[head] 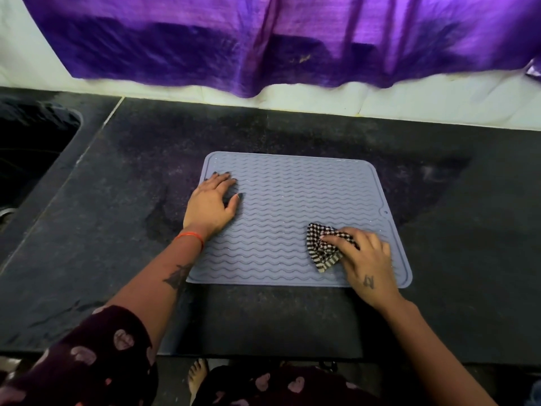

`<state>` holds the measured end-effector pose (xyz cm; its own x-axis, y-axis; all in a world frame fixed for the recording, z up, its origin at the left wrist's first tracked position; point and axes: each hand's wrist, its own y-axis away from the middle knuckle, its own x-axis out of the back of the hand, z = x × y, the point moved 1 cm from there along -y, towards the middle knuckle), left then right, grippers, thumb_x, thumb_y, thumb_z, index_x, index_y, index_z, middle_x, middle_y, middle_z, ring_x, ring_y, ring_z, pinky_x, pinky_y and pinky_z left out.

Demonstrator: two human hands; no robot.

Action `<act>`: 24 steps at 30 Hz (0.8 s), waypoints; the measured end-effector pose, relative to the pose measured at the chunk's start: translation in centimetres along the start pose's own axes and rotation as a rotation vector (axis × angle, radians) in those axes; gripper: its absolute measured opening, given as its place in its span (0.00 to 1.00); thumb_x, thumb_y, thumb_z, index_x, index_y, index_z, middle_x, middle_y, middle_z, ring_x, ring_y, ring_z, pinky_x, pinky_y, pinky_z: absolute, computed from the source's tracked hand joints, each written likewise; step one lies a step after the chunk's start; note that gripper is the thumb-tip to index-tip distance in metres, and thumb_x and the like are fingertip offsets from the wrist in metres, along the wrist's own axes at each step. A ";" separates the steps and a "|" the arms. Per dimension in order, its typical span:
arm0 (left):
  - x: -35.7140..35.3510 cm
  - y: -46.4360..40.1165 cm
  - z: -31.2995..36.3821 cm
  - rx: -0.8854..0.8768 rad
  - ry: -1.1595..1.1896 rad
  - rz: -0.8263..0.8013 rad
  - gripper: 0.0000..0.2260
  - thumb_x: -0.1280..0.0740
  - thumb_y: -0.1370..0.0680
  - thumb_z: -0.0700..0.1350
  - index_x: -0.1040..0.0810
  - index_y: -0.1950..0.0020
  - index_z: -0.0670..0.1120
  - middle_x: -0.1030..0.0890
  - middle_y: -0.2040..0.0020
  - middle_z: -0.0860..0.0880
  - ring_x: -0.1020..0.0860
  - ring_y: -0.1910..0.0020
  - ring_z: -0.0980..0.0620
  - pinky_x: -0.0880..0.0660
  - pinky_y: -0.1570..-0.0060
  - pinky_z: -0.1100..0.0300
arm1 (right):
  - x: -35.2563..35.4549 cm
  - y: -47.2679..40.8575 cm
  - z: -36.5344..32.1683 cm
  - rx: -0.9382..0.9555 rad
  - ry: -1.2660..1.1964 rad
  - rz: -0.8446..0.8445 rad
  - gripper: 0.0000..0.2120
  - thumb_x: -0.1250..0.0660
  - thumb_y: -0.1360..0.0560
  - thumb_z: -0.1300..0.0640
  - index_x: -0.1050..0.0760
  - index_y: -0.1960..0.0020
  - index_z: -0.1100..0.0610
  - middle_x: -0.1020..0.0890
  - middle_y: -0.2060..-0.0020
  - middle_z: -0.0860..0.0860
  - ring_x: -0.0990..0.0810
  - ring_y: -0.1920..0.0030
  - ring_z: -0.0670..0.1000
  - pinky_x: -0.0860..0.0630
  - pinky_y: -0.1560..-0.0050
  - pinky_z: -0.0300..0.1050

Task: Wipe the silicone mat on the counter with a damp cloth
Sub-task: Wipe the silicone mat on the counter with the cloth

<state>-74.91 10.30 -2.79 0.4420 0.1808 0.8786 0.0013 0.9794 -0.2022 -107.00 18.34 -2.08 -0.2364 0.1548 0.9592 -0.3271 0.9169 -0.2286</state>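
A grey-blue silicone mat (pixel 295 200) with wavy ridges lies flat on the dark stone counter (pixel 146 159). My left hand (pixel 212 202) rests flat on the mat's left edge, fingers spread and straight. A bunched black-and-white checked cloth (pixel 320 249) sits on the mat's near right part. My right hand (pixel 364 259) holds the cloth, its fingers curled over the cloth's right side and pressing it onto the mat. Part of the cloth is hidden under that hand.
A dark sink basin (pixel 32 148) is sunk into the counter at the far left. A purple curtain (pixel 292 39) hangs over the white wall behind. The counter's front edge runs just below the mat, with my bare foot (pixel 197 376) on the floor beneath.
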 end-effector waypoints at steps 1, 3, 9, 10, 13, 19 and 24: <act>-0.1 -0.1 0.0 -0.002 0.000 0.007 0.25 0.44 0.25 0.57 0.28 0.32 0.46 0.29 0.30 0.47 0.36 0.29 0.48 0.42 0.28 0.53 | 0.3 -0.5 0.2 0.015 -0.046 0.012 0.20 0.46 0.27 0.52 0.33 0.37 0.38 0.24 0.43 0.48 0.27 0.47 0.54 0.35 0.52 0.49; -0.1 -0.2 0.0 -0.001 -0.002 0.020 0.25 0.43 0.25 0.57 0.26 0.34 0.46 0.28 0.31 0.47 0.34 0.29 0.47 0.40 0.29 0.52 | 0.9 -2.0 0.5 0.012 -0.143 0.071 0.20 0.46 0.27 0.53 0.33 0.37 0.39 0.24 0.43 0.48 0.26 0.47 0.55 0.33 0.52 0.50; 0.1 -0.3 -0.1 0.006 -0.001 0.032 0.24 0.43 0.26 0.57 0.26 0.34 0.46 0.28 0.32 0.48 0.33 0.30 0.48 0.39 0.30 0.52 | -1.2 -5.4 0.7 -0.031 -0.031 0.052 0.25 0.35 0.29 0.60 0.33 0.38 0.39 0.23 0.43 0.51 0.27 0.47 0.57 0.36 0.51 0.51; 0.0 -0.3 -0.1 0.005 -0.003 0.033 0.24 0.43 0.26 0.57 0.26 0.34 0.46 0.28 0.32 0.48 0.33 0.30 0.48 0.39 0.30 0.53 | -1.4 -5.6 0.9 -0.014 -0.009 0.038 0.25 0.35 0.29 0.60 0.32 0.37 0.40 0.23 0.43 0.51 0.26 0.47 0.57 0.36 0.51 0.52; -0.2 -0.3 -0.1 0.006 -0.006 0.034 0.24 0.42 0.26 0.57 0.26 0.35 0.47 0.27 0.32 0.48 0.33 0.30 0.48 0.39 0.30 0.53 | -1.0 -6.5 2.0 0.057 -0.074 0.028 0.24 0.34 0.28 0.62 0.28 0.37 0.42 0.23 0.42 0.51 0.26 0.47 0.57 0.38 0.52 0.49; -0.3 -0.5 -0.3 0.003 -0.016 0.049 0.22 0.42 0.26 0.56 0.24 0.37 0.47 0.26 0.33 0.49 0.32 0.31 0.49 0.37 0.32 0.52 | -1.5 -9.1 2.4 0.000 -0.007 0.095 0.24 0.35 0.29 0.61 0.30 0.37 0.42 0.24 0.42 0.52 0.26 0.48 0.59 0.34 0.51 0.53; -0.3 -0.6 -0.3 0.005 -0.015 0.063 0.21 0.41 0.26 0.56 0.24 0.38 0.48 0.25 0.34 0.49 0.30 0.33 0.48 0.35 0.33 0.51 | -1.7 -9.8 3.5 0.057 -0.037 0.036 0.25 0.33 0.28 0.63 0.29 0.36 0.42 0.24 0.42 0.52 0.27 0.46 0.59 0.34 0.49 0.55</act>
<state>-74.76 9.67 -3.07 0.4277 0.2438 0.8704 -0.0305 0.9663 -0.2556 -106.63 7.77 -2.06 -0.2827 0.1727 0.9435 -0.3690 0.8884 -0.2732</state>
